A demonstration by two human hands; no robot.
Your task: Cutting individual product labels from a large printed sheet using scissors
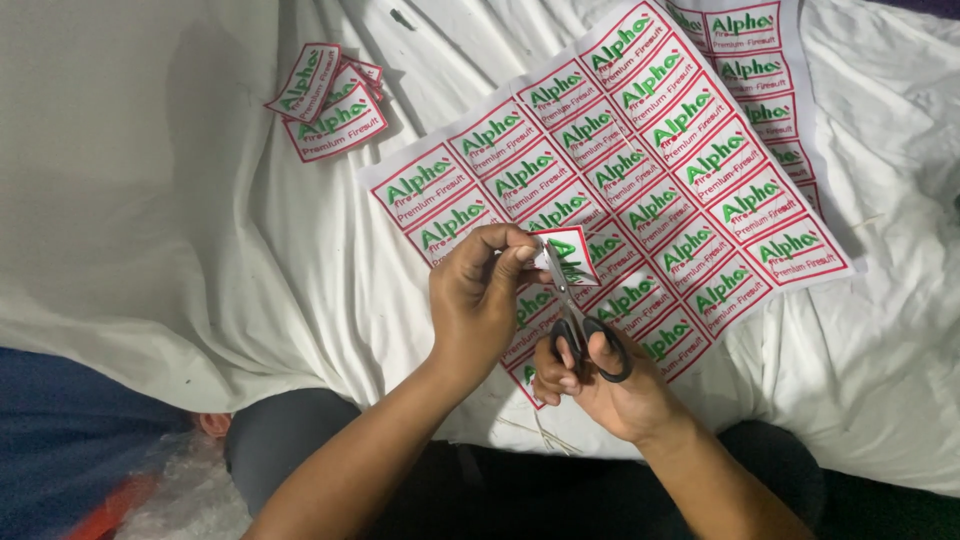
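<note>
— Near the middle, over the white cloth (180, 250), the left hand (480, 300) is pinching a small label (572, 255).

— The right hand (600, 380) is squeezing black scissors (585, 335) under it. A wobble might be snipping its red edge.

Small rectangular label (568, 255) — white, red-bordered, green lettering — held up off the cloth, tilted, at scene centre just above the near end of the printed sheet. Pair of scissors (580, 325) with black loop handles right beneath it, blades pointing away and up to the label's lower edge — seemingly just cutting into it, though hard to tell.
</note>
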